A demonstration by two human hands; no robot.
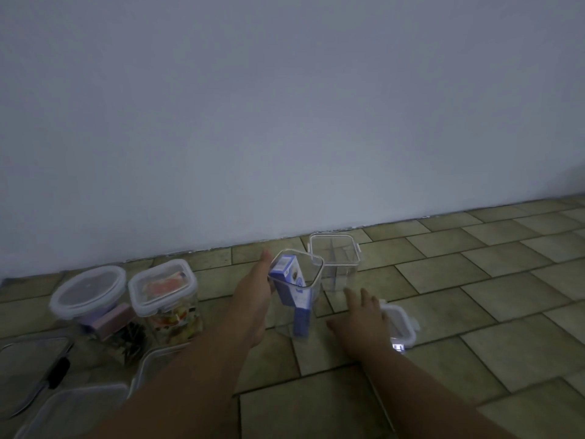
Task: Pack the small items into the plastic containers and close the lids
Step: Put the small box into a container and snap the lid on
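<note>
Head view: a person sits at a tiled floor point(474, 280) by a pale wall point(285, 106); dim light, some blur.
Step in hand: packing looks done for the middle tub point(299, 299); the blue box point(292, 285) stands leaning inside it, top corner near the rim. My read: lid time.
Left hand point(253, 296): flat against the tub's left wall, thumb up by the rim. It steadies the tub; whether the far fingers wrap round it I cannot tell, so this grip stays unjudged.
Right hand point(364, 315): released, fingers spread, holding nothing, hovering just above the floor and reaching toward the loose lid point(400, 327).
Lid: lies flat on the floor to the right of the tub, partly hidden by the right hand.
Next move calls for: pinch the lid by an edge, carry it over, square it to the rim, press, then snap the clips. The box may need a nudge down if it stands proud.
Empty tub point(337, 264): open, just behind the middle one, seeming to touch it at the rim; a careless swing could knock it.
Left side: round tub point(87, 293) and square tub point(163, 280), both lidded and filled, close together; more lids and a dark tool low left, blurred.
Open room: bare floor to the right and toward the person; wall close behind.
</note>
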